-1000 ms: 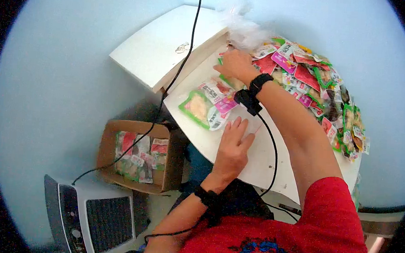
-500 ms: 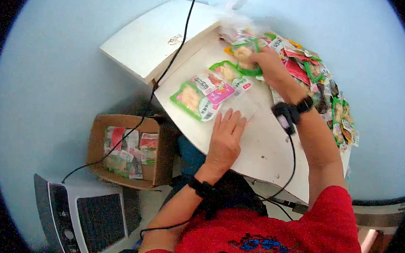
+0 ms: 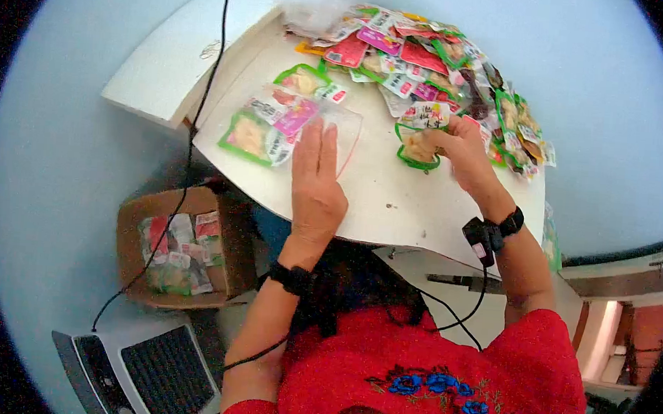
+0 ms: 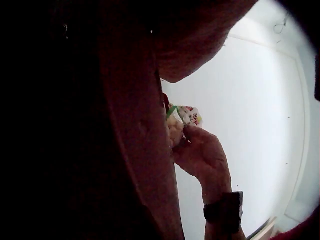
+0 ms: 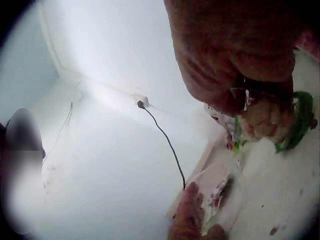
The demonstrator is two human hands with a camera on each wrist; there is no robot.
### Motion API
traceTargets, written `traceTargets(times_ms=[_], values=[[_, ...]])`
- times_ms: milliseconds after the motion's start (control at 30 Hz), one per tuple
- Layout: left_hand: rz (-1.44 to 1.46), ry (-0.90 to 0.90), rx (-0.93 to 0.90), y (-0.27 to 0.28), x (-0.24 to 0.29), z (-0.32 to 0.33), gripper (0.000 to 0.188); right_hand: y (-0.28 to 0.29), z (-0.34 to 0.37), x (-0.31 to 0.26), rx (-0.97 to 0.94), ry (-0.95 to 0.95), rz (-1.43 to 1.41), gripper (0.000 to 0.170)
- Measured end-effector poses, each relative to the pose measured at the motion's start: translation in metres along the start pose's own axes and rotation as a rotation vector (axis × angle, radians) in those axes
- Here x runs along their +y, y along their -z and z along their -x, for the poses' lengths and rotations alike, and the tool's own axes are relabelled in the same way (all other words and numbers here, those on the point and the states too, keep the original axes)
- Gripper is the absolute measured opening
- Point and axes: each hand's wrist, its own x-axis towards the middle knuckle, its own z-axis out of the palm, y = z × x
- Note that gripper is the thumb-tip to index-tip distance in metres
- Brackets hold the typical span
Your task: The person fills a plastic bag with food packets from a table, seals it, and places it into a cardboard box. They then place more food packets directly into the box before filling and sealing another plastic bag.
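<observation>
My right hand (image 3: 467,158) pinches a small green-edged food packet (image 3: 417,153) by its right side, over the white table. Pale pieces show through its window, also in the right wrist view, where the packet (image 5: 267,117) hangs under the fingers. With fingers straight, my left hand (image 3: 317,187) rests on the right part of a clear plastic bag (image 3: 347,136). Inside that bag lie printed packets, one with a green edge (image 3: 246,135). Just behind the bag is another green-edged packet (image 3: 303,80).
A heap of mixed food packets (image 3: 424,57) runs along the table's far right side. Crumpled clear plastic (image 3: 313,12) lies at the back left by a raised white panel (image 3: 182,50). Below left stand a cardboard box (image 3: 241,255) holding packets and a grey appliance (image 3: 169,372).
My right hand has taken a packet from the far left end of the heap and carried it right and nearer. My left hand has stayed on the bag. The head view has shifted.
</observation>
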Motion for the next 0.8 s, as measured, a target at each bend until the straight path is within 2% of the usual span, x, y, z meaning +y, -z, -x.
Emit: traceTargets(times_ms=[67, 167, 200, 300, 333, 433, 533, 633, 667, 800], values=[[-0.009, 0.007, 0.000, 0.000, 0.002, 0.000, 0.063, 0.008, 0.007, -0.003, 0.006, 0.069, 0.113, 0.027], [-0.025, 0.011, -0.009, 0.000, 0.001, 0.000, 0.065, 0.024, 0.014, -0.028, -0.018, 0.009, 0.671, 0.027], [-0.021, 0.010, -0.012, 0.001, 0.002, -0.001, 0.066, 0.024, 0.017, -0.026, 0.027, 0.082, 0.620, 0.026], [-0.020, 0.008, -0.009, 0.001, 0.005, 0.000, 0.067, 0.035, 0.019, -0.034, -0.099, -0.085, 0.545, 0.026], [-0.025, 0.008, -0.003, 0.001, 0.005, 0.000, 0.068, 0.035, 0.023, -0.039, -0.091, -0.063, 0.567, 0.025], [-0.003, 0.022, -0.014, 0.001, 0.004, -0.001, 0.068, 0.038, 0.032, -0.049, -0.114, -0.168, 0.366, 0.025], [0.013, 0.027, -0.012, 0.000, 0.003, -0.001, 0.067, 0.021, 0.041, -0.048, -0.094, -0.171, -0.051, 0.026], [0.016, 0.006, -0.009, -0.001, 0.001, -0.001, 0.065, -0.004, 0.046, -0.033, -0.108, -0.274, -0.274, 0.031], [0.014, -0.003, -0.011, 0.003, 0.003, -0.003, 0.063, -0.009, 0.045, -0.023, -0.152, -0.327, -0.371, 0.043], [0.000, -0.011, -0.021, 0.000, -0.001, -0.001, 0.059, -0.044, 0.046, -0.034, -0.171, -0.401, -0.618, 0.040]])
